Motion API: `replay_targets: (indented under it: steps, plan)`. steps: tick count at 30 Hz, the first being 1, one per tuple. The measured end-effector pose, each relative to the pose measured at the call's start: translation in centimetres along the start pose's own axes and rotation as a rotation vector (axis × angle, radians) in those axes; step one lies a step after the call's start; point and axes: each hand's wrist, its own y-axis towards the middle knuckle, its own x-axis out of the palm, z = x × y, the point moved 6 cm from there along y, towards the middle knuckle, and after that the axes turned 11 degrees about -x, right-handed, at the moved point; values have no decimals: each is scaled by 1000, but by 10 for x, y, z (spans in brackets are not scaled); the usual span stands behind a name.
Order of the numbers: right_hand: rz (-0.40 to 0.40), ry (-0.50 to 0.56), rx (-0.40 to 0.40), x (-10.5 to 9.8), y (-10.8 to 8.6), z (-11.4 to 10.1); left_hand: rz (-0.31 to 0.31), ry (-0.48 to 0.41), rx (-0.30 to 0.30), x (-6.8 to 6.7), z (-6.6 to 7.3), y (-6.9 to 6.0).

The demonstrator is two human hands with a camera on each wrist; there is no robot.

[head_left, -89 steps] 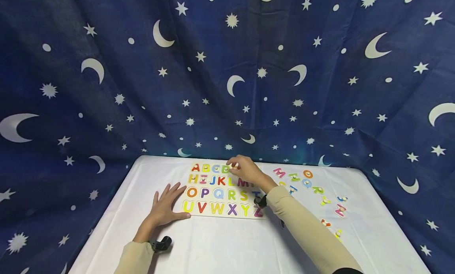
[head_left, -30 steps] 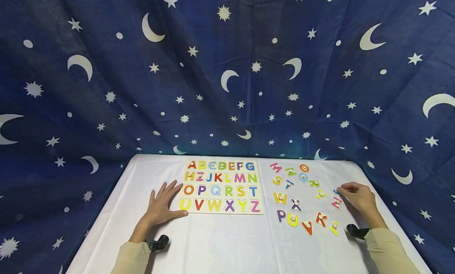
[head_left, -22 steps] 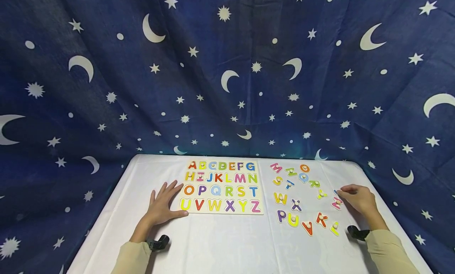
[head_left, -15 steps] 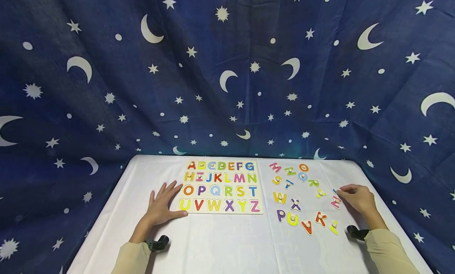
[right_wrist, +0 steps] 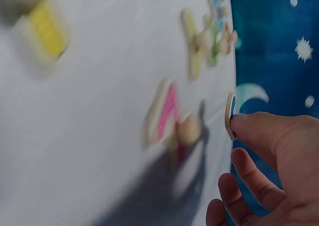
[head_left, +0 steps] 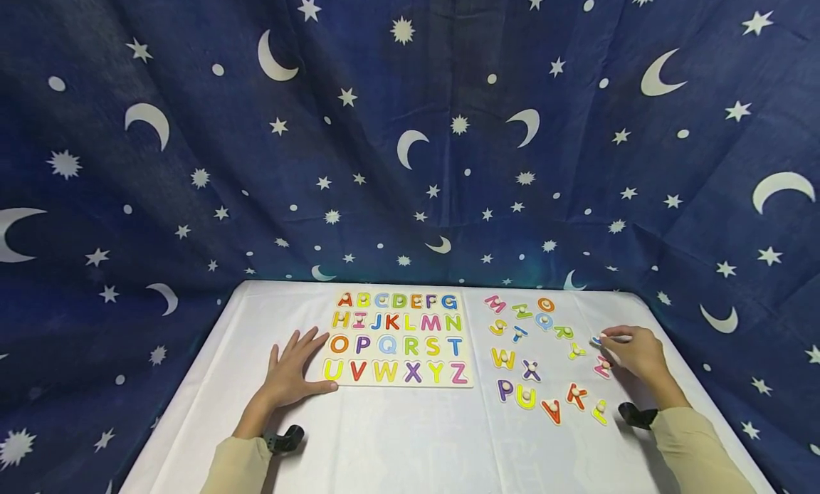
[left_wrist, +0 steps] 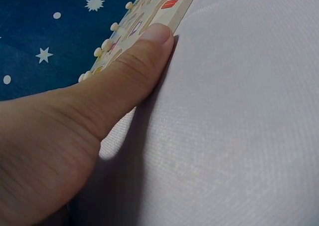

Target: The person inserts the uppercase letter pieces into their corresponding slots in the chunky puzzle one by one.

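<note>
A pale alphabet puzzle board (head_left: 391, 384) lies on the table, with knobbed letters seated in its top row and at the start of its second. My left hand (head_left: 292, 371) rests with fingers spread at the board's left side. In the left wrist view, the left thumb (left_wrist: 144, 56) touches the board's edge (left_wrist: 187, 6). At the right, my right hand (head_left: 640, 353) pinches a blue letter puzzle piece (right_wrist: 230, 116) between thumb and finger, lifted off the cloth. Its letter shape is mostly hidden. Just below that hand lies a pink Z (head_left: 603, 366).
Several loose knobbed letters lie right of the board, among them a purple P (head_left: 505, 389), a yellow W (head_left: 502, 359), a red K (head_left: 576, 396) and an orange O (head_left: 546, 305). A dark blue star-and-moon curtain (head_left: 359, 145) hangs behind the white table (head_left: 397, 444).
My right hand has left the board for the loose letters at the right, pinched the blue letter piece and moved it slightly left and up. The left hand stays at the board.
</note>
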Motion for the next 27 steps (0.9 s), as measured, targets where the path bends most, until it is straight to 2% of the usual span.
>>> replay_targets:
  steps: [7, 13, 22, 27]
  plan:
    - [1, 12, -106, 8, 18, -51, -7, -4, 1, -1, 0, -2]
    - [-10, 64, -204, 25, 34, -101, -5, -6, -2, 0, 0, -2]
    - [-23, 147, -337, 65, 54, -175, 44, -30, 35, 1, -1, -1]
    - [-68, 201, -366, 95, 57, -213, 10, -13, 8, 0, 0, -1]
